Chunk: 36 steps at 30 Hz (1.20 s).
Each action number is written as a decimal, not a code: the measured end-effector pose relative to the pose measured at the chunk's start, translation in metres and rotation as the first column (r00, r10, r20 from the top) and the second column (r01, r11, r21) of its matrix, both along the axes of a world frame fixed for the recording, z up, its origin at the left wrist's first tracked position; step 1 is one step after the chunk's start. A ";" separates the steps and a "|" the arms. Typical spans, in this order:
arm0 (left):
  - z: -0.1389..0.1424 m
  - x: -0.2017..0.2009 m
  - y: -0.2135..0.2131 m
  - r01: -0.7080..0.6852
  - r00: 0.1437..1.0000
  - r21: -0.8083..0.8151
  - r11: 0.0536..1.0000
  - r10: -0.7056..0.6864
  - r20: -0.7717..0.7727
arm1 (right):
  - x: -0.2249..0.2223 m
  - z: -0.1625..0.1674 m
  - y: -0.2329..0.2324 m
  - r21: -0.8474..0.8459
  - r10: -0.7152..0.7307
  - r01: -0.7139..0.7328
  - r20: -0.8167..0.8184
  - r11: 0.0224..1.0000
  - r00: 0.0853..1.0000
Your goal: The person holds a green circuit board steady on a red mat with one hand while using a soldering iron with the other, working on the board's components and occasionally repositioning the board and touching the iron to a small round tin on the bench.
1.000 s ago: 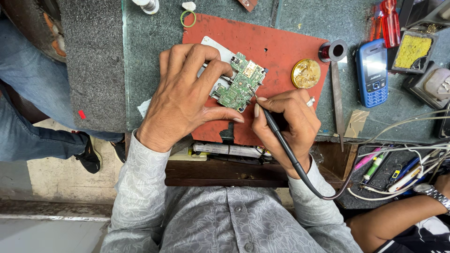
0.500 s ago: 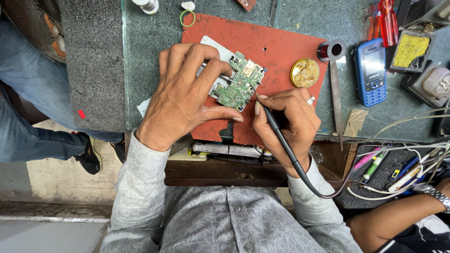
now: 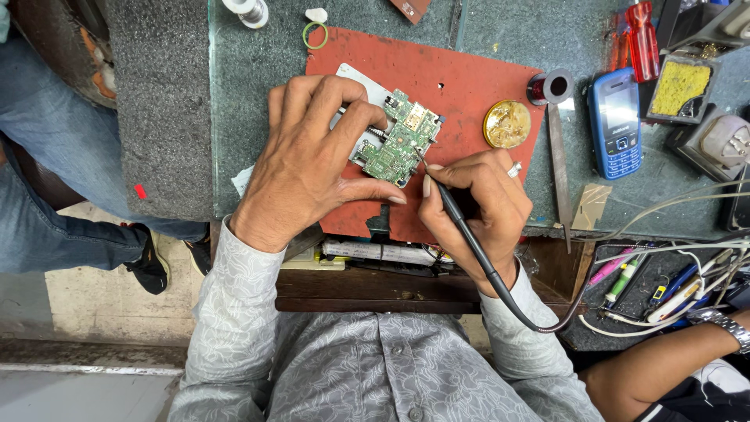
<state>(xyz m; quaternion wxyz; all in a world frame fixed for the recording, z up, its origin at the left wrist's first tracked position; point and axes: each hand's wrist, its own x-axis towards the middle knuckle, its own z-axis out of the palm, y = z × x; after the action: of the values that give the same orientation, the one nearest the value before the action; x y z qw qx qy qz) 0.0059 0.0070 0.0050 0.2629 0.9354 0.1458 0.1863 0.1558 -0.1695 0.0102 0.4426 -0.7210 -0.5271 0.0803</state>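
The left hand (image 3: 312, 160) presses the green circuit board (image 3: 398, 139) flat on the red mat (image 3: 461, 78), while the right hand (image 3: 476, 207), just below-right, grips the soldering iron (image 3: 461, 227), tip angled up-left onto the board.

bench: green stone top (image 3: 258, 70) | grey concrete floor (image 3: 70, 312) | wooden drawer (image 3: 375, 285) | even light

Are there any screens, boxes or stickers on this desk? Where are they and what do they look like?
Blue phone: lying right of the red mat, upright rectangle, pale screen above a dark keypad.
Small tray: right of the phone, dark square frame around a yellow sponge.
Red sticker: tiny, on the grey slab at left.
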 end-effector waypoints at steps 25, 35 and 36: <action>0.003 0.001 0.001 0.002 1.000 0.015 1.000 -0.002 0.007 | 0.000 0.001 0.001 -0.005 -0.007 0.007 -0.008 1.000 1.000; 0.001 0.001 0.000 0.000 1.000 0.023 1.000 0.000 0.018 | 0.000 0.001 0.002 0.010 -0.003 0.003 -0.007 1.000 1.000; 0.002 0.001 0.000 -0.001 1.000 0.023 1.000 0.001 0.019 | -0.001 0.000 0.002 0.006 -0.008 0.008 -0.008 1.000 1.000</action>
<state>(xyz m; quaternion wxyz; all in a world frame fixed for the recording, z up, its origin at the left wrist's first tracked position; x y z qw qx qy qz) 0.0065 0.0074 0.0065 0.2532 0.9365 0.1416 0.1971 0.1549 -0.1679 0.0106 0.4472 -0.7214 -0.5227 0.0796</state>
